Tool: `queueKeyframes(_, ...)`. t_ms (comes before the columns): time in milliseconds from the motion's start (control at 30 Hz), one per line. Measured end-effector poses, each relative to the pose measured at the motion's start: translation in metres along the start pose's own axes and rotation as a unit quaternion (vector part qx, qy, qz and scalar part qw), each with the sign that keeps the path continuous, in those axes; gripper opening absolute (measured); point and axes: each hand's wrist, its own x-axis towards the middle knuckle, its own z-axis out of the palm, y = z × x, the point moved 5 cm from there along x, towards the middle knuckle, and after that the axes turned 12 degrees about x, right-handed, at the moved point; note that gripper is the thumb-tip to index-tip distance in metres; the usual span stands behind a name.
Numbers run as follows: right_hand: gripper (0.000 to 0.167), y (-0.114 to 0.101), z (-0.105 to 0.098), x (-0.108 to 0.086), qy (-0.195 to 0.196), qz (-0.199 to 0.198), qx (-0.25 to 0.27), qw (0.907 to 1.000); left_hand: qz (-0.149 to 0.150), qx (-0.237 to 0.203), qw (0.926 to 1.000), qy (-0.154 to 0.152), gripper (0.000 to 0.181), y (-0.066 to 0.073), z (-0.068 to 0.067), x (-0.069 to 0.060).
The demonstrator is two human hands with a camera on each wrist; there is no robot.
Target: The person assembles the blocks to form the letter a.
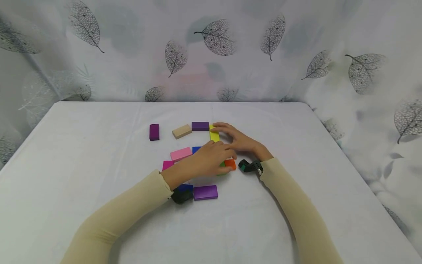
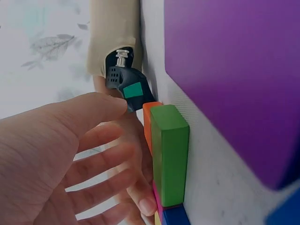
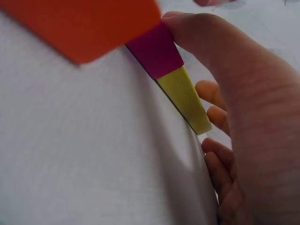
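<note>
My left hand (image 1: 208,160) is above the middle of the block arrangement, palm down with its fingers apart and nothing held. Under and beside it lie a green block (image 2: 174,159) and an orange block (image 1: 232,164). My right hand (image 1: 242,141) lies along the right side of a yellow block (image 1: 214,136), fingers loosely bent at its far end. In the right wrist view, the thumb tip meets the edge of a magenta block (image 3: 157,52) that adjoins the yellow one. Part of the blocks is hidden beneath the left hand.
Dark purple (image 1: 154,132), wooden tan (image 1: 182,131) and violet (image 1: 200,126) blocks form the far side. Pink (image 1: 181,154) and magenta (image 1: 167,164) blocks lie left of the hand. A purple block (image 1: 206,193) and a blue block (image 1: 185,187) are nearest. All rest on a white-covered table (image 1: 99,146).
</note>
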Motion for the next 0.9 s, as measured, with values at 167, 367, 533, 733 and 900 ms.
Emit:
queueKeyframes(167,0.061,0.0,0.0,0.001,0.002,0.0,0.006,1.0,0.0,0.005,0.9994,-0.034,0.034,0.002,0.007,0.008)
queueKeyframes(367,0.062,0.0,-0.001,0.0,0.004,0.001,0.005,1.0,-0.007,-0.004,0.9985,-0.053,0.035,0.002,0.013,0.011)
queueKeyframes(533,0.063,0.001,-0.001,0.0,0.002,0.002,-0.001,1.0,-0.013,-0.001,0.9983,-0.057,0.035,0.002,0.014,0.012)
queueKeyframes(733,0.062,0.002,-0.001,0.001,0.001,0.005,-0.001,1.0,-0.017,0.002,0.9985,-0.053,0.033,0.003,0.012,0.013)
queueKeyframes(900,0.063,0.002,-0.001,0.001,0.001,0.003,-0.004,1.0,-0.015,0.004,0.999,-0.041,0.032,0.005,0.01,0.012)
